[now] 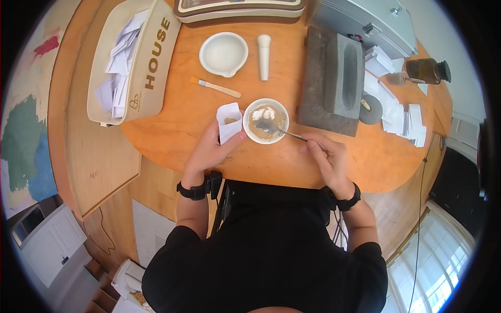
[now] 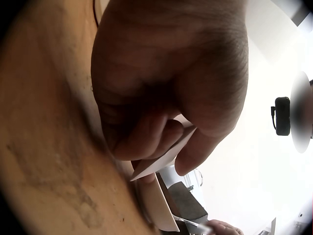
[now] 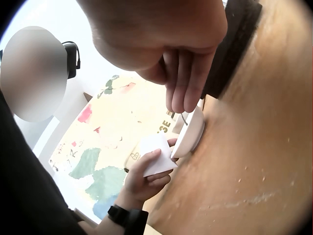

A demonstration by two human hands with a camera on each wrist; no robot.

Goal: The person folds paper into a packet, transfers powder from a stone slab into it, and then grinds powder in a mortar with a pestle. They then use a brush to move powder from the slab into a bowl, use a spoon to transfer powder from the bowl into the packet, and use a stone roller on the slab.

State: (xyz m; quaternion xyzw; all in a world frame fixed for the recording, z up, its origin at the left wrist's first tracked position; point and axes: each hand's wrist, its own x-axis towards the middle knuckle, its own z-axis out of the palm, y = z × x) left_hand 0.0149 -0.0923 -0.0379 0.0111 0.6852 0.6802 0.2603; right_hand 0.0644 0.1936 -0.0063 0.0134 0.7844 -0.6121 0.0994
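Note:
My left hand (image 1: 211, 148) grips a folded white paper packet (image 1: 227, 113), its mouth showing a little tan powder. Close to its right stands a small white bowl (image 1: 267, 142) with tan powder (image 1: 254, 116) and a clump of white powder (image 1: 267, 113) in it. A metal spoon (image 1: 293, 135) dips into the powder. My right hand (image 1: 329, 159) pinches the spoon's handle between thumb and fingers. In the left wrist view, thumb and curled fingers hold the packet (image 2: 168, 154) beside the bowl's wall (image 2: 159, 205). From the right wrist, the packet (image 3: 155, 152) appears tilted near the bowl (image 3: 188, 134).
Behind the bowl are a brush (image 1: 216, 87), a white mortar (image 1: 224, 55) and a pestle (image 1: 264, 57). A bin (image 1: 156, 78) of folded papers stands left. On the right are a dark stone block (image 1: 315, 88), paper slips (image 1: 415, 122), a brown jar (image 1: 424, 71) and a metal case (image 1: 360, 21).

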